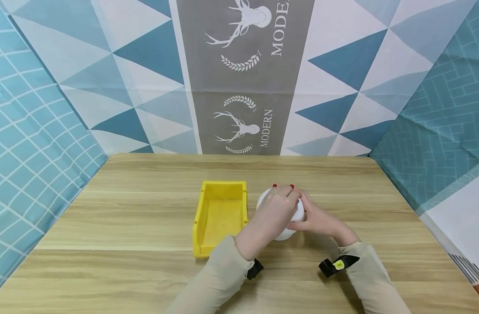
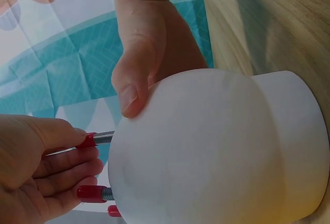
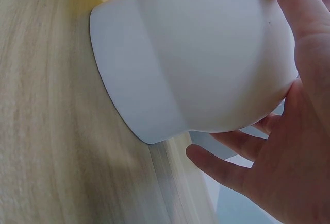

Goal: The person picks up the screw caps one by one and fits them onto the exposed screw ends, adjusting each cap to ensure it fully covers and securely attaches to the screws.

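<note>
A smooth white rounded body (image 2: 206,141) on a straight collar stands on the table, with several red-capped threaded screws sticking out of its top. My left hand (image 1: 275,208) reaches over that top. In the left wrist view, its thumb and a finger pinch the red cap of one screw (image 2: 87,140), while a second red-capped screw (image 2: 92,193) sits beside the other fingers. My right hand (image 1: 317,219) grips the body's right side. Its thumb lies along the near surface, and its other fingers (image 3: 221,167) spread around the curve, partly hidden behind it.
Left of the white body sits a yellow open-front bin (image 1: 223,218), right beside my left forearm. The wooden table (image 1: 125,226) spreads out around both. Patterned cloth (image 1: 145,87) hangs behind the table's far edge and along both sides.
</note>
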A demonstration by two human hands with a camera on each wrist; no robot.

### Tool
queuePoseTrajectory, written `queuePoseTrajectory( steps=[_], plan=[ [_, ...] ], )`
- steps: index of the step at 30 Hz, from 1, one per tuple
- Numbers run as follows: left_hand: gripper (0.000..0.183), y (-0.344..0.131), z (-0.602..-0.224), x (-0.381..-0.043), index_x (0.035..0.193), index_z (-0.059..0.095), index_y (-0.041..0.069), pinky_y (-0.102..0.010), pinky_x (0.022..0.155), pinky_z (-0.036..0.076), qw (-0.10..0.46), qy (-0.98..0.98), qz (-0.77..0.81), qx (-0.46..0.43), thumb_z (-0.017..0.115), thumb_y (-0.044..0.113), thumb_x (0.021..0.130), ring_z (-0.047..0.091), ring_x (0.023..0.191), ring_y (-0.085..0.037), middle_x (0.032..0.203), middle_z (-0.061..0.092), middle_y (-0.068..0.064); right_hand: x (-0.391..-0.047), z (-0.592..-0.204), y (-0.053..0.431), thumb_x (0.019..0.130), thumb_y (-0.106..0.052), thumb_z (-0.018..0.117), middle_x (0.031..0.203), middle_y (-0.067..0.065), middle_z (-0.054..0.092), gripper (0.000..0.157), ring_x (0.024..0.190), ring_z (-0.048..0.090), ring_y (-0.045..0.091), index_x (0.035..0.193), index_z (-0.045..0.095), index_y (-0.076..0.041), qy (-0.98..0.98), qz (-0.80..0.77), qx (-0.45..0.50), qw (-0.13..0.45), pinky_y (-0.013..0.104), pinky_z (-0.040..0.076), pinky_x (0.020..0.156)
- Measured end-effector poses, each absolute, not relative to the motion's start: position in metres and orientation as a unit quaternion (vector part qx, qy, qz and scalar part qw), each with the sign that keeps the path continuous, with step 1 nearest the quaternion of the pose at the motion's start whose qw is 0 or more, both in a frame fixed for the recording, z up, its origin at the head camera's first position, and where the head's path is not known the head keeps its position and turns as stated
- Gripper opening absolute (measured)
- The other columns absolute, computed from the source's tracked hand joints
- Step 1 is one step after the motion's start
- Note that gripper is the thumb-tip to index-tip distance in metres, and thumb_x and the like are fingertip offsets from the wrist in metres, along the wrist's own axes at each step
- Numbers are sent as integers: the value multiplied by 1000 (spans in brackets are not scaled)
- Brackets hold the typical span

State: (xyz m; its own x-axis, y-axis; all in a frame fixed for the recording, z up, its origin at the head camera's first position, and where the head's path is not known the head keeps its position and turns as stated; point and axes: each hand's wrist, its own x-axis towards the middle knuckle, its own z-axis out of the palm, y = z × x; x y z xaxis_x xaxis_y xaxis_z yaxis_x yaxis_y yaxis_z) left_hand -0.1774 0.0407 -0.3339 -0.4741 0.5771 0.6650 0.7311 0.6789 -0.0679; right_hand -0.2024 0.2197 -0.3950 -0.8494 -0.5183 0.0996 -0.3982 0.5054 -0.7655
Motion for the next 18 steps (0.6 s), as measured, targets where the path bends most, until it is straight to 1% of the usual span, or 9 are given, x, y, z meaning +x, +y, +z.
queuePoseTrajectory(
  steps=[3,7,10,14,16,18],
  plan=[
    [9,42,-334,-177,89,64,7,-19,72,49,346,-848,-95,-389,65,9,80,59,74,-11,80,63,0,-202,-394,220,76,-29,73,141,6,23,87,118,37,26,140,16,-16,864,-421,-268,71,32,43,87],
    [11,43,-334,-176,88,64,7,-19,72,49,346,-849,-74,-391,67,8,77,59,73,-11,80,63,0,-202,-393,219,75,-30,73,142,5,22,89,121,35,25,141,16,-17,863,-422,-269,68,39,41,91],
    [19,43,-334,-175,91,64,7,-21,74,49,332,-857,-53,-391,72,14,75,60,75,-12,83,63,0,-202,-394,219,75,-30,74,143,6,21,92,122,34,27,143,14,-15,863,-424,-266,69,44,41,92],
    [34,44,-336,-173,96,66,7,-24,75,49,319,-864,-29,-388,77,25,70,61,79,-13,88,65,0,-202,-394,219,75,-30,73,144,7,21,94,124,33,28,144,11,-12,863,-424,-266,70,44,41,92],
    [36,45,-338,-173,97,66,8,-24,74,49,319,-866,-26,-385,77,27,69,61,81,-13,90,66,0,-202,-394,219,76,-29,73,144,8,20,94,124,33,28,144,10,-11,862,-425,-269,70,45,41,92],
    [33,45,-338,-173,96,67,9,-24,74,49,321,-866,-30,-381,77,27,71,60,81,-12,91,66,1,-202,-394,219,75,-29,73,144,8,20,94,125,31,28,144,11,-11,861,-426,-268,71,48,40,94]
  ],
)
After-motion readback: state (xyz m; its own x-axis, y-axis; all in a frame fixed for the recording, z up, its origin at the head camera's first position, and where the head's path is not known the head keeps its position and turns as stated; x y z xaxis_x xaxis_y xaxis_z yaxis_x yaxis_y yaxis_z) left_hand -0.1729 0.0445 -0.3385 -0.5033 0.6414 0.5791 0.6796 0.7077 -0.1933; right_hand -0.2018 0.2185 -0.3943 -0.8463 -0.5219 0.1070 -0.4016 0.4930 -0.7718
